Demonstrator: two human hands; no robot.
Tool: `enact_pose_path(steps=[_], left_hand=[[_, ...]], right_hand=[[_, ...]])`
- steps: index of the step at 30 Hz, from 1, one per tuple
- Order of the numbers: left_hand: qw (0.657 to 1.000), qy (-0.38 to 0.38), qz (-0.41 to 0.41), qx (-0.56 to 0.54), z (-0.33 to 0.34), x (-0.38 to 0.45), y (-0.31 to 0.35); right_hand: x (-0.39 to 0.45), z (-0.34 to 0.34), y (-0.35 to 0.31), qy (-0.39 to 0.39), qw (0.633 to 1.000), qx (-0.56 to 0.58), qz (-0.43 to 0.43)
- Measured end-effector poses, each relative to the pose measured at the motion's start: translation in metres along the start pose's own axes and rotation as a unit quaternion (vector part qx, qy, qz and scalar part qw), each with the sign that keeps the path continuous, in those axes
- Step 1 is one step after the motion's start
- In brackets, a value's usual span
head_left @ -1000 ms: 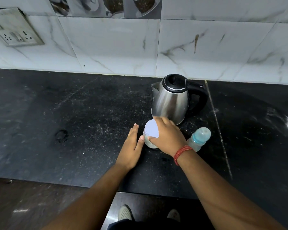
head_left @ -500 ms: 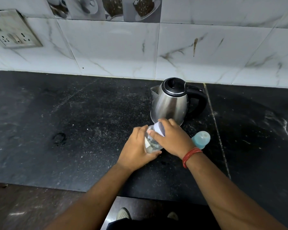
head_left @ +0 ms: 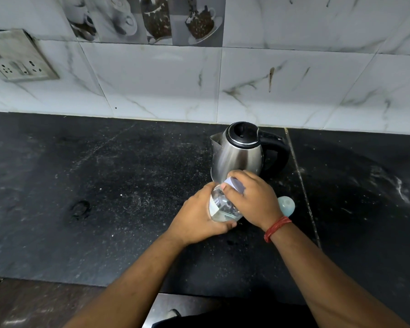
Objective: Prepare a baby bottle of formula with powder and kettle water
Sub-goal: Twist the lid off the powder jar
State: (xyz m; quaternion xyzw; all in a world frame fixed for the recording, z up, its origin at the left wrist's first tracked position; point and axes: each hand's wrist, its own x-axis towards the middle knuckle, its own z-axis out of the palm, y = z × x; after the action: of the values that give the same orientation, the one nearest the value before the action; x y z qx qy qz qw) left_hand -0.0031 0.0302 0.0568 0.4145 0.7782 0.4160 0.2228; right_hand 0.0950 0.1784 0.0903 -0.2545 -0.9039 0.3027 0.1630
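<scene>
Holding a clear jar (head_left: 223, 207) between both hands, head view: left hand (head_left: 197, 218) wrapped round the body from the left, fingers curled under and thumb at the base; right hand (head_left: 253, 200) clamped over the pale lid (head_left: 234, 184), fingers and thumb curled round its rim (the pose of a twist-off, by my reading). Jar tilted, lid end toward the kettle (head_left: 239, 152), just in front of it and low over the black counter (head_left: 104, 185). Paper label on the jar's left side; contents cannot be made out.

Handling, as judged: jar small, stiff, smooth-walled, probably light; label gives the better purchase; lid best taken at the rim, body held low to resist the turn. Could slip if squeezed on bare wall.

Baby bottle (head_left: 286, 205), pale blue cap showing, just right of the right hand, mostly hidden behind it. Kettle steel, lid closed, black handle to the right, standing near the tiled wall (head_left: 294, 79). Red thread band (head_left: 276, 228) on right wrist
</scene>
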Motion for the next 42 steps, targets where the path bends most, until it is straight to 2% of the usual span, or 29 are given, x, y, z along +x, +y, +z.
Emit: enact_pose_path(steps=[6, 9, 11, 14, 17, 21, 25, 28, 32, 34, 36, 39, 42], left_hand=[[0.998, -0.041, -0.010, -0.044, -0.008, 0.007, 0.000], [0.977, -0.128, -0.027, -0.168, -0.011, 0.005, -0.006], [0.960, -0.159, -0.031, -0.229, -0.011, 0.002, -0.007], [0.950, -0.142, -0.044, -0.276, -0.013, 0.001, -0.002], [0.960, -0.095, -0.049, -0.258, -0.013, 0.004, -0.004], [0.971, -0.066, -0.043, -0.228, -0.013, 0.009, -0.011], [0.973, -0.053, -0.044, -0.221, -0.012, 0.009, -0.013], [0.972, -0.057, -0.046, -0.221, -0.012, 0.009, -0.015], [0.970, -0.054, -0.049, -0.230, -0.010, 0.008, -0.012], [0.969, -0.050, -0.048, -0.237, -0.009, 0.008, -0.011], [0.970, -0.046, -0.045, -0.233, -0.009, 0.009, -0.009], [0.972, -0.043, -0.043, -0.227, -0.009, 0.009, -0.007], [0.973, -0.042, -0.044, -0.224, -0.008, 0.009, -0.007]], right_hand=[[0.004, -0.003, 0.003, -0.008, 0.998, 0.039, -0.038], [0.010, -0.012, 0.005, -0.081, 0.986, 0.069, -0.127], [0.016, -0.022, 0.002, -0.128, 0.976, 0.077, -0.160], [0.028, -0.036, -0.004, -0.200, 0.961, 0.073, -0.179], [0.035, -0.046, -0.005, -0.251, 0.952, 0.059, -0.165], [0.034, -0.041, -0.006, -0.163, 0.981, 0.003, -0.107], [0.030, -0.032, -0.011, -0.158, 0.984, -0.074, -0.048], [0.029, -0.030, -0.009, -0.175, 0.982, -0.040, -0.059], [0.027, -0.038, -0.008, -0.232, 0.966, 0.077, -0.085], [0.026, -0.039, -0.006, -0.220, 0.966, 0.117, -0.072], [0.027, -0.037, -0.005, -0.180, 0.977, 0.107, -0.044], [0.028, -0.034, -0.007, -0.159, 0.987, -0.002, -0.018], [0.026, -0.032, -0.008, -0.169, 0.985, 0.027, -0.016]])
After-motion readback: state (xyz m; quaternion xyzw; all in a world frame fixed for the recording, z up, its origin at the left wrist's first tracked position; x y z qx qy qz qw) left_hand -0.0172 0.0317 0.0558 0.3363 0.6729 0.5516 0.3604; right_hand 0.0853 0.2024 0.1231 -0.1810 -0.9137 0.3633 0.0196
